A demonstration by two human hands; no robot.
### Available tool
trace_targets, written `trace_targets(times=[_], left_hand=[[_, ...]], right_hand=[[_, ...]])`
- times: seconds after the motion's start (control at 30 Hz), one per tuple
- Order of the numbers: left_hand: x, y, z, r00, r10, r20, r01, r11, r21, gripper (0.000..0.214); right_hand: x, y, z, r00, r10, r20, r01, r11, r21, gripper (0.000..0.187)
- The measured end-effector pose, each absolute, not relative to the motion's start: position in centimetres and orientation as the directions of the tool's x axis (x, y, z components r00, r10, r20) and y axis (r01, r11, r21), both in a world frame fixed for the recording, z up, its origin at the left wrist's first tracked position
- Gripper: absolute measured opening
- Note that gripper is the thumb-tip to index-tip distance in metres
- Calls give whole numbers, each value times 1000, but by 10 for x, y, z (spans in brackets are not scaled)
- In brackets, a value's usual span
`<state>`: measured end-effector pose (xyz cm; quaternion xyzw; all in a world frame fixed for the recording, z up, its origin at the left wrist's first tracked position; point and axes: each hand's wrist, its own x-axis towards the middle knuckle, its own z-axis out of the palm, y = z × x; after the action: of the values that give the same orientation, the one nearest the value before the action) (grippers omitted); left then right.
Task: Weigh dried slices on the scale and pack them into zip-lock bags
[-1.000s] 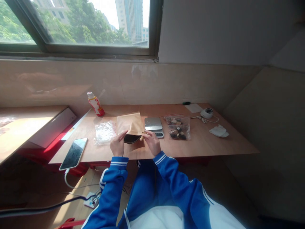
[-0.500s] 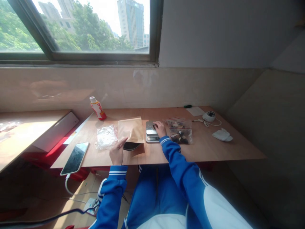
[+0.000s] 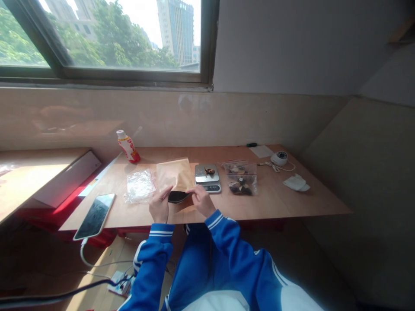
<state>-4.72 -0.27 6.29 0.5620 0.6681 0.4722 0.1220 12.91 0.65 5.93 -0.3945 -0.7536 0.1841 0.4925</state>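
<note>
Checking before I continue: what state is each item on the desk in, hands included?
Kraft pouch, dark mouth toward the person
Left hand, on mouth's left end
Right hand, on its right end
Digital scale, dark pieces on pan
Zip bag, holding dark and tan pieces
Phone, face up, cable attached
Bottle, upright, capped

**Both hands low and close, fingers curled inward**

The left hand (image 3: 160, 206) and right hand (image 3: 202, 201) sit just apart in front of the torso (image 3: 207, 268), fingertips angled toward each other. The left forearm (image 3: 154, 255) and right forearm (image 3: 227, 235), in blue sleeves with white-striped cuffs, reach forward.
</note>
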Motion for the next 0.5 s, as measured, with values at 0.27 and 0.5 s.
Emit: trace_targets(times=[0.27,0.5], left_hand=[[-39,-10,59,-340,856,390,633,-99,768,25],[-39,-14,60,-361,835,415,611,-124,782,22]], right_hand=[[56,24,34,-411,874,260,670,482,-564,27],[29,61,37,-385,833,397,548,552,-629,21]])
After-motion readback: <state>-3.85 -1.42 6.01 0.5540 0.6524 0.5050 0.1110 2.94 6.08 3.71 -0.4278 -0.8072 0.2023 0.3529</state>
